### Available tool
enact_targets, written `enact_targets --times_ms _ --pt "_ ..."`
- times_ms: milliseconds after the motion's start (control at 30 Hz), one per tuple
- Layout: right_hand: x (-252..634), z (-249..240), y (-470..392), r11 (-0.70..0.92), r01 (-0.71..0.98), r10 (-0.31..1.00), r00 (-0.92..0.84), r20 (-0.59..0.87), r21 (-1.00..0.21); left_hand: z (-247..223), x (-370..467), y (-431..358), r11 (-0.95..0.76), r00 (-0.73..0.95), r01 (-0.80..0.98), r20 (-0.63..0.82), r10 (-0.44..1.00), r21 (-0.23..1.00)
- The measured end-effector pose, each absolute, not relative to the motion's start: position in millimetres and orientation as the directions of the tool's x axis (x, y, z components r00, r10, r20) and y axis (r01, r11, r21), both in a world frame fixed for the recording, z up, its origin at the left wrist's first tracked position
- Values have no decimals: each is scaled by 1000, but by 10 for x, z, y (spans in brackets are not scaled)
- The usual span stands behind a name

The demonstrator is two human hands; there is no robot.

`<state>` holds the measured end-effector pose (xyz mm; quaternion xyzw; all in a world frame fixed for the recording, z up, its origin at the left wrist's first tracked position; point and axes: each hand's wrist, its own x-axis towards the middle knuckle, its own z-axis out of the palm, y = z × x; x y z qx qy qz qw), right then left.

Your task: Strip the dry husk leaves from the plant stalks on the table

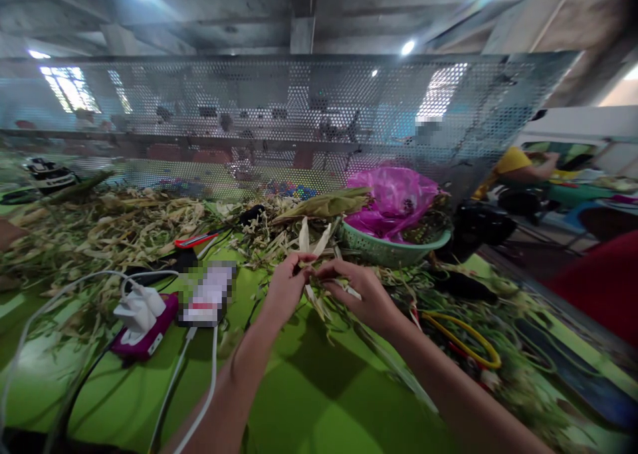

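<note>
Both forearms bare, no sleeves; hands ungloved, ringless.

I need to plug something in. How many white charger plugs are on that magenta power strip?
1: a white charger plug sits on the magenta power strip, left of the left hand. Others may hide under the leaf strips.

A factory-like workshop: bare concrete ceiling beams with strip lights, a perforated metal screen dividing rows of benches, and a green tabletop heaped with leaf scraps, another worker seated nearby.
</note>
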<state>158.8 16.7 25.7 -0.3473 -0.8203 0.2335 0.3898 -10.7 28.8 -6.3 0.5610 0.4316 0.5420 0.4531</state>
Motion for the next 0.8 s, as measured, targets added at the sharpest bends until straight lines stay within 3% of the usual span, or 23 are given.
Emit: enact_targets --times_ms 267,400,800 --pt "1622 246 215 652 367 758 -291 583 -663 21 -72 207 -217 190 -53 224 956 975" --pt "1633 204 267 570 369 821 -217 529 -734 15 -50 195 -235 255 -111 256 932 966" --pt "1571 197 213 513 444 852 -159 499 -734 -46 43 194 -224 211 -150 252 944 963"
